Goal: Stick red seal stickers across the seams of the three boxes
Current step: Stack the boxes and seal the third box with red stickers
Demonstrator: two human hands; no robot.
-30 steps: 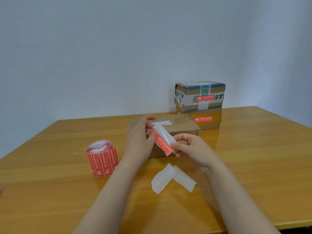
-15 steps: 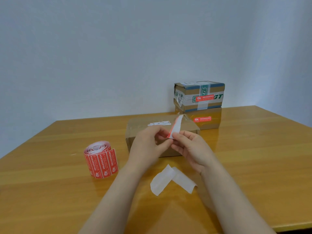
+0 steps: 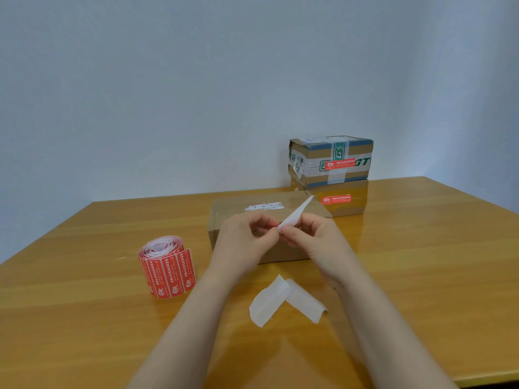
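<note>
Left hand (image 3: 241, 244), right hand (image 3: 316, 241): fingers (image 3: 290, 237) of both pinch sticker strip (image 3: 295, 214), hiding part of flat box (image 3: 238, 213). Sticker roll (image 3: 167, 266) to left; backing scraps (image 3: 286, 300) on table (image 3: 421, 262); sealed boxes (image 3: 331, 164) stacked behind.

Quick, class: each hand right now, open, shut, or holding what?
Left hand: pinches the lower end of the white paper sticker strip.
Right hand: pinches the same strip.

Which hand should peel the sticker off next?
Probably the left hand: its fingertips pinch the lower end of the white strip, while the right hand grips it higher, over the nearest box.
</note>
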